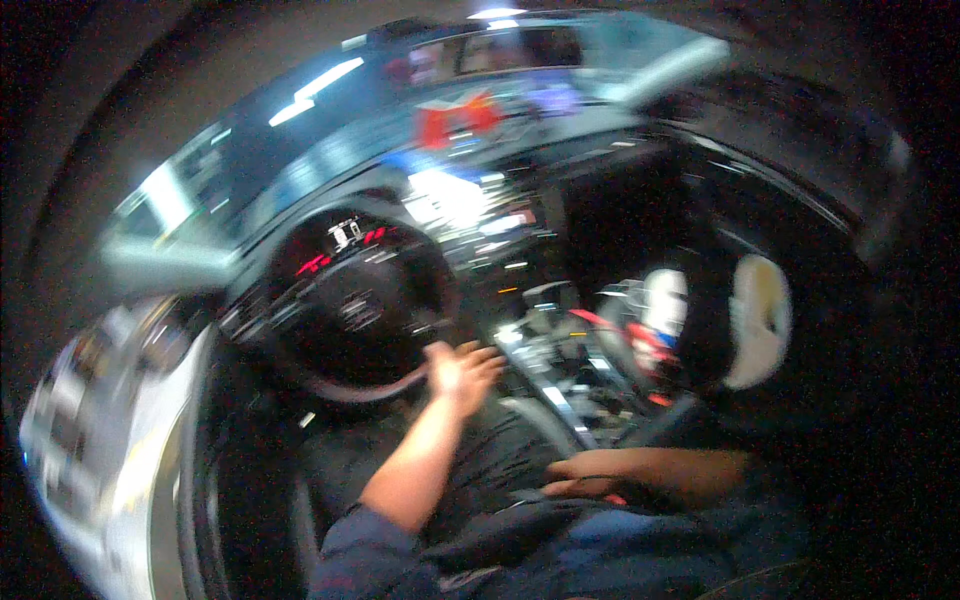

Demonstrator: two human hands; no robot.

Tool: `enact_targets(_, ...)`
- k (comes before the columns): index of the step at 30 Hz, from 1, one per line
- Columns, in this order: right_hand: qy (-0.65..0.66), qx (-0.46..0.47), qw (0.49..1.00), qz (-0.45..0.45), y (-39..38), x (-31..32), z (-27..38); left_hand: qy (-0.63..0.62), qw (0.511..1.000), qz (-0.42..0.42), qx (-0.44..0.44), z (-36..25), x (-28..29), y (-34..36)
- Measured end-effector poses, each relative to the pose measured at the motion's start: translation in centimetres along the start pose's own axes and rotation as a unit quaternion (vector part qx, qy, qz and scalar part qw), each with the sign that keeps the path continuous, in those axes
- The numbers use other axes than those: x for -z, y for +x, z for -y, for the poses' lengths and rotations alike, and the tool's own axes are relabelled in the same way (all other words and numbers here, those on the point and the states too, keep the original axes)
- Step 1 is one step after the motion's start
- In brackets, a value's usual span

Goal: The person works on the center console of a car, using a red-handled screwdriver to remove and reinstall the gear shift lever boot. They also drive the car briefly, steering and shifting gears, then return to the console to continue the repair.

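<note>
Facing a centre console (572, 370) and white object (666, 302), we have the steering wheel (358, 312) just beside our spread, empty left hand (463, 372); we cannot tell the grip of our right hand (585, 472).

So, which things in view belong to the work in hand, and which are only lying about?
Likely part of the work:
steering wheel, near the open left hand
centre console, also near it

Apparently just lying about:
white rounded thing, far right
red and white things, right of the console, blurred
</note>
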State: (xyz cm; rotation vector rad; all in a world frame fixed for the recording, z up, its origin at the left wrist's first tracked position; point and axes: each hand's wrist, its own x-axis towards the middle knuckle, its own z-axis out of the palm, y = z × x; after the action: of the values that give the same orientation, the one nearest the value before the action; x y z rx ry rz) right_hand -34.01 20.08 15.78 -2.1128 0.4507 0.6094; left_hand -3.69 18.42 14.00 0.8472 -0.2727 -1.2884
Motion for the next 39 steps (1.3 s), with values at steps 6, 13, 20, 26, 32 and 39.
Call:
enact_targets(6, -0.021, 0.069, 0.997, -0.020, -0.5, 0.2, -0.6, 0.033, 0.999, -0.006, 0.005, -1.2, -2.0, 1.1)
enact_targets(13, -0.011, 0.067, 0.998, -0.006, 0.4, 0.5, -1.0, 0.039, 0.999, 0.009, 0.000, -1.2, -2.2, 1.9)
enact_targets(20, -0.004, 0.073, 0.997, -0.004, 1.4, 0.0, -1.6, 0.052, 0.999, 0.005, -0.006, -1.4, -2.0, 1.9)
enact_targets(26, -0.039, 0.096, 0.994, -0.023, 1.1, 0.0, -1.3, 0.055, 0.998, 0.019, -0.010, -1.4, -2.3, 2.2)
enact_targets(32, 0.004, 0.082, 0.997, -0.006, 1.1, 0.1, -1.0, 0.049, 0.998, 0.021, -0.016, -1.6, -3.7, 2.6)
enact_targets(39, -0.030, 0.047, 0.998, -0.005, -0.2, 0.3, 0.4, 0.061, 0.997, 0.046, -0.016, -1.9, -4.9, 2.9)
